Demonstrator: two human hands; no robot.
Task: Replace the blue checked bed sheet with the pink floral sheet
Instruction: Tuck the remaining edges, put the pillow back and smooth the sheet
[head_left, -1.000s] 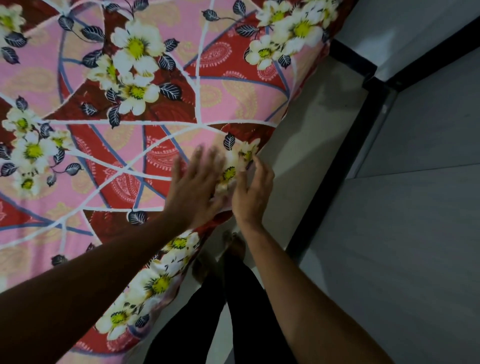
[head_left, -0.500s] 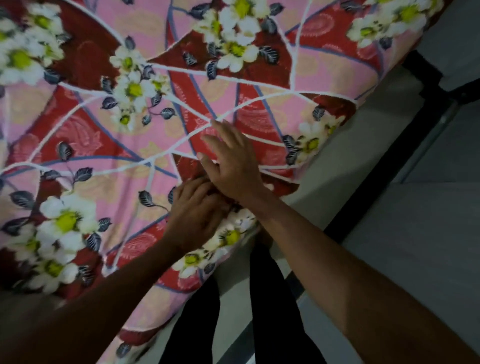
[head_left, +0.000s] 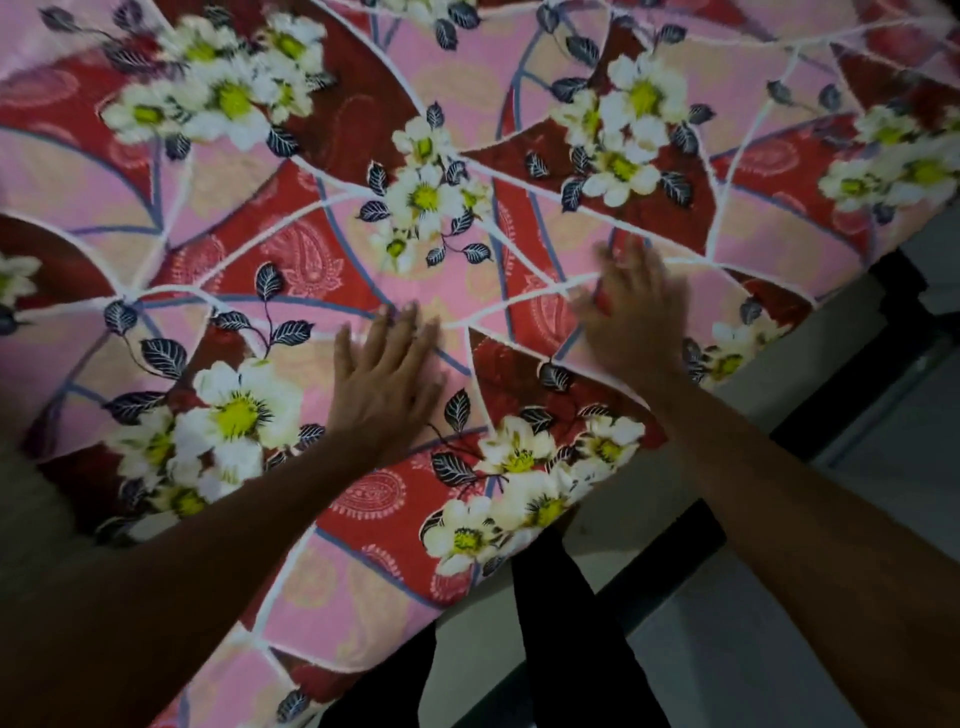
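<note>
Pink floral sheet (head_left: 467, 130) spread over bed, reaching near edge. Left hand (head_left: 387, 384) flat on sheet, fingers straight, gripping nothing. Right hand (head_left: 636, 325) blurred, fingers spread flat on sheet near bed corner.

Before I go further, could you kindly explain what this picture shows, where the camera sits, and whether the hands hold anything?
There is no machine here: a person works with bare hands. The camera sits on the person's head and looks down. The pink floral sheet lies spread out below. The left hand and the right hand, slightly blurred, rest flat on it with straight fingers, holding nothing. Beside its edge you see the person's dark trouser legs and the grey floor. No blue checked sheet is in view.
</note>
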